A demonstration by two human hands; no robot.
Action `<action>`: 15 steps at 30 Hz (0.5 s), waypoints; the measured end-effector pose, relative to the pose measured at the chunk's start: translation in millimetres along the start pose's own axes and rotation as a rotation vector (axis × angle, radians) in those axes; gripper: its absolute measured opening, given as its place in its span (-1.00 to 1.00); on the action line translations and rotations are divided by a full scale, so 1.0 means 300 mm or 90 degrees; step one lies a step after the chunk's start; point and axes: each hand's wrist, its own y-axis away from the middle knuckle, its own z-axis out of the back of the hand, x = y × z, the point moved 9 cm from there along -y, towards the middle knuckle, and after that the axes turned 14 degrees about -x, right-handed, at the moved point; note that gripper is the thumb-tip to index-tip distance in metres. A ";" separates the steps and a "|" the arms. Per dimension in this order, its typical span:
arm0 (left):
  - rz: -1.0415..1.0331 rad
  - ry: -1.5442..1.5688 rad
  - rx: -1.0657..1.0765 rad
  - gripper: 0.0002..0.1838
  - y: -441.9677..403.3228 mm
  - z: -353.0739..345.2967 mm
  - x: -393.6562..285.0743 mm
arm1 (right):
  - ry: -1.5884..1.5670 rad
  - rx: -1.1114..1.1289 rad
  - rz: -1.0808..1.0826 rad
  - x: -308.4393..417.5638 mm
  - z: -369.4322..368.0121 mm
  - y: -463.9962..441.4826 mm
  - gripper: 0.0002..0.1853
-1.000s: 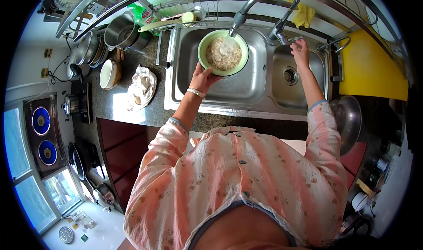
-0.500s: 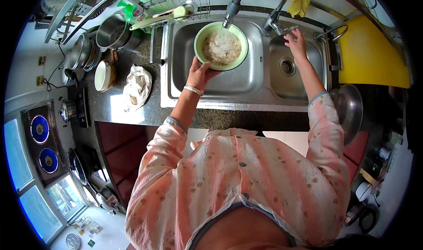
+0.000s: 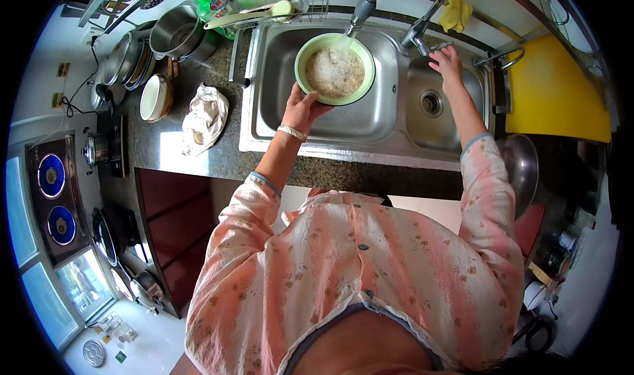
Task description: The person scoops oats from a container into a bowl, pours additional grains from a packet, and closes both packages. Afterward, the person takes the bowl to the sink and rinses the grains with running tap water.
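A pale green bowl [image 3: 302, 79] is held over the left sink basin, tipped slightly. My left hand [image 3: 302, 111] grips its near rim, thumb on top and fingers underneath. Inside are pale grains [image 3: 335, 72] in cloudy, frothy water. Directly above the bowl's far side is the faucet spout [image 3: 351, 26], with a faint stream of water falling below it. My right hand [image 3: 448, 65] is raised over the right basin, its fingers apart beside the faucet's lever [image 3: 438, 45]. Whether the fingertips touch the lever, I cannot tell.
The double steel sink [image 3: 389, 127] fills the counter ahead. Left of it are a crumpled cloth [image 3: 206, 119], a white bowl [image 3: 154, 99] and steel pots [image 3: 175, 33]. A wire rack [image 3: 310, 2] holds a light green-handled brush [image 3: 257, 16]. A yellow board [image 3: 558, 91] stands at right.
The view has shifted slightly. Water now falls nearer the bowl's far rim, and its contents look frothier. My right fingers look a little closer together near the lever; my left hand keeps its hold.
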 end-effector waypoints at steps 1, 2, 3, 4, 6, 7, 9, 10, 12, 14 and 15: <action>-0.001 0.001 0.001 -0.48 0.001 0.002 -0.001 | 0.003 0.001 0.003 0.001 -0.003 -0.001 -0.39; -0.002 0.003 -0.001 -0.48 0.000 0.007 -0.001 | 0.005 0.002 0.005 0.000 -0.006 -0.002 -0.37; 0.001 0.009 0.006 -0.50 -0.001 0.007 -0.003 | 0.006 0.003 0.006 -0.001 -0.016 -0.008 -0.37; 0.004 0.015 0.014 -0.51 -0.003 0.005 -0.004 | 0.023 -0.009 0.011 -0.001 -0.023 -0.018 -0.40; 0.003 0.011 0.003 -0.50 -0.002 0.008 -0.006 | 0.040 -0.020 0.017 0.006 -0.031 -0.026 -0.42; 0.002 0.007 -0.007 -0.48 -0.002 0.010 -0.009 | 0.081 -0.031 0.050 0.025 -0.036 -0.025 -0.42; 0.000 0.007 -0.007 -0.48 0.002 0.006 -0.013 | 0.124 -0.040 0.084 0.030 -0.043 -0.044 -0.41; 0.000 0.006 -0.007 -0.48 0.006 0.006 -0.012 | 0.210 -0.038 0.163 0.044 -0.056 -0.061 -0.39; 0.000 0.004 -0.004 -0.48 0.014 0.010 -0.010 | 0.296 -0.035 0.242 0.052 -0.056 -0.073 -0.38; -0.003 0.002 0.002 -0.48 0.024 0.009 -0.014 | 0.291 0.013 0.263 0.051 -0.049 -0.061 -0.33; -0.005 -0.003 0.000 -0.48 0.036 0.008 -0.021 | 0.290 0.013 0.266 0.046 -0.038 -0.039 -0.33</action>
